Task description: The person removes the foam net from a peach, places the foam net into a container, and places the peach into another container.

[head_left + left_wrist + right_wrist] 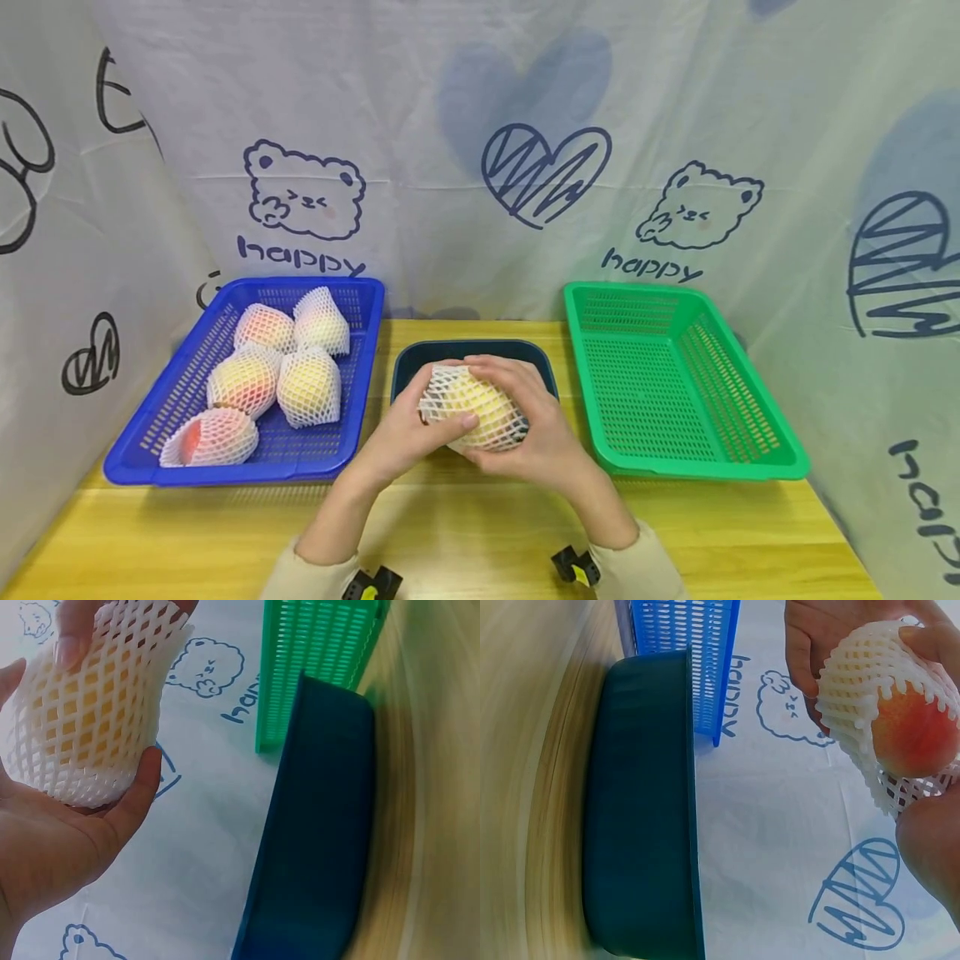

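Both hands hold a peach (480, 408) in a white foam net above the dark teal basin (408, 358). My left hand (408, 437) grips its left side, with the thumb across the front of the net. On the other side, my right hand (543, 437) curls its fingers over the top and keeps its thumb low. Through an opening of the foam net (847, 697), the right wrist view shows the peach's bare red-orange skin (915, 735). In the left wrist view the netted side looks yellow. The basin's inside is mostly hidden behind the hands.
A blue basket (360, 375) on the left holds several netted peaches (243, 379). To the right stands a green basket (645, 400) with slotted walls. All rest on a wooden table (480, 533), with a printed white cloth (450, 250) hanging behind and at both sides.
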Available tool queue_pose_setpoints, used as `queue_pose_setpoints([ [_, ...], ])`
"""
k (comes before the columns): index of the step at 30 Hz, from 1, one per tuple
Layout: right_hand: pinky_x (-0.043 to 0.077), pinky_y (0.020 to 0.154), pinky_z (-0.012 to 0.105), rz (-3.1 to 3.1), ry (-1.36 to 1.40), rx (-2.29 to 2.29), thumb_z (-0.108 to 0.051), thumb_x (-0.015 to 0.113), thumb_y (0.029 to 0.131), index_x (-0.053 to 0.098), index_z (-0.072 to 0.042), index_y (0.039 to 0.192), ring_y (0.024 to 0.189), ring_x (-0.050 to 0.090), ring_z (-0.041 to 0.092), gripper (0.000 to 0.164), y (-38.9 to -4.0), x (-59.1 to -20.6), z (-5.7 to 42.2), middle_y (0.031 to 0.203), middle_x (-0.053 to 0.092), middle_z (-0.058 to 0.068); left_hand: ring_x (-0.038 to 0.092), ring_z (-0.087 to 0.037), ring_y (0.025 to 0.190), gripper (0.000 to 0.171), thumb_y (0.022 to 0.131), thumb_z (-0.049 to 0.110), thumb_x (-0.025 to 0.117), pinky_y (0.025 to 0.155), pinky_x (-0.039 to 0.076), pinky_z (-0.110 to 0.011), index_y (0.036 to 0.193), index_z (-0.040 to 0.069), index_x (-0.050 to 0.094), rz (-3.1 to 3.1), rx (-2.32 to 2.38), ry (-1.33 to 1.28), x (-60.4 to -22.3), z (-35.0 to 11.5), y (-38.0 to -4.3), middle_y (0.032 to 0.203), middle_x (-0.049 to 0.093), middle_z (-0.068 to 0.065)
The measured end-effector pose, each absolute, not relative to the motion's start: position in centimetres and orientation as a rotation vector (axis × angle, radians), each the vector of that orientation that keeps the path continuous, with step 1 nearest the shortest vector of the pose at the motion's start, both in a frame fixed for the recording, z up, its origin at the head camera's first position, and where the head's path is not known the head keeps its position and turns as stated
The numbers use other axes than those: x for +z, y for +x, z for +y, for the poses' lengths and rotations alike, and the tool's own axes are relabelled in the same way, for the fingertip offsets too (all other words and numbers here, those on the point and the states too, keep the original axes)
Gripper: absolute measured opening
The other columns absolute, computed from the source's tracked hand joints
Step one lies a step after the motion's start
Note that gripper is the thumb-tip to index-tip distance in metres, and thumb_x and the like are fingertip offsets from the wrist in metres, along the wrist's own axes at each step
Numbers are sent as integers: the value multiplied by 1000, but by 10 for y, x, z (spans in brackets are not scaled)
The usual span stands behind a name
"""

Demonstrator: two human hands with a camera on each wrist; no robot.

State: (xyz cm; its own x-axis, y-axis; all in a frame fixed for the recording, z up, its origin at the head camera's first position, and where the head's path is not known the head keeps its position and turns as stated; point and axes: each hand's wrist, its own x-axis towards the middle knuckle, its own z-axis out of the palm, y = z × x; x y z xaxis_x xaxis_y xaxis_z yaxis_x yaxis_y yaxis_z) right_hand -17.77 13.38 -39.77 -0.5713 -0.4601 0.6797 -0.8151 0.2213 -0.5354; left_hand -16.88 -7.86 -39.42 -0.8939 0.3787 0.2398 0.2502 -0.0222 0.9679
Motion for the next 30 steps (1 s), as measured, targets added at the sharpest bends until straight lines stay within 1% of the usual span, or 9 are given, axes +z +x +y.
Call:
queue_pose_setpoints([
  [4,42,112,46,-2142,1189,1288,-9,94,66,54,-12,144,137,44,28,88,-178,-398,135,151,54,7,65,-24,102,65,91,18,78,85,59,-30,144,2,45,2125,2065,677,-397,-76,-170,124,62,-19],
  [10,41,112,46,-2163,1195,1279,-10,94,67,53,-13,146,139,42,29,89,-177,-398,135,154,51,7,67,-24,101,64,91,18,79,83,60,-32,143,1,46,2096,2116,693,-402,-75,-170,123,62,-18],
  [13,41,112,48,-2164,1186,1285,-14,95,68,52,-14,148,142,40,30,90,-177,-398,135,157,47,8,68,-22,101,63,91,18,79,83,60,-32,142,0,46,2087,2155,706,-402,-75,-171,123,62,-17],
  [15,40,113,49,-2154,1176,1305,-23,94,73,51,-14,149,145,38,30,88,-178,-398,136,160,44,8,67,-21,102,63,92,18,79,84,60,-31,142,0,46,2078,2188,705,-403,-75,-172,124,62,-17],
  [17,39,114,49,-2122,1171,1342,-35,90,80,50,-13,150,146,37,32,84,-178,-398,136,160,42,10,67,-20,104,63,92,17,78,86,59,-31,143,0,45,2064,2229,690,-403,-75,-172,126,62,-17],
  [19,37,117,47,-2065,1158,1394,-46,82,88,50,-10,150,147,37,34,78,-178,-397,136,160,43,13,67,-19,105,63,92,15,77,87,59,-30,144,-1,45,2059,2270,665,-403,-76,-173,127,62,-15],
  [21,37,118,43,-1983,1138,1462,-49,73,94,50,-5,148,146,39,35,73,-178,-397,135,157,46,15,67,-18,105,62,92,12,76,88,58,-29,144,-2,45,2062,2314,630,-403,-76,-173,125,63,-13],
  [24,38,118,39,-1836,1092,1562,-37,68,100,51,6,142,143,44,34,63,-179,-397,133,151,51,19,67,-16,105,58,91,5,73,90,57,-28,142,-5,47,2065,2394,580,-403,-76,-174,120,65,-8],
  [30,48,109,36,-1585,1009,1735,-3,63,99,52,20,129,129,58,28,40,-179,-399,128,136,61,19,67,-15,105,52,89,0,66,93,56,-28,138,-8,48,2068,2538,503,-399,-81,-174,116,68,-2],
])
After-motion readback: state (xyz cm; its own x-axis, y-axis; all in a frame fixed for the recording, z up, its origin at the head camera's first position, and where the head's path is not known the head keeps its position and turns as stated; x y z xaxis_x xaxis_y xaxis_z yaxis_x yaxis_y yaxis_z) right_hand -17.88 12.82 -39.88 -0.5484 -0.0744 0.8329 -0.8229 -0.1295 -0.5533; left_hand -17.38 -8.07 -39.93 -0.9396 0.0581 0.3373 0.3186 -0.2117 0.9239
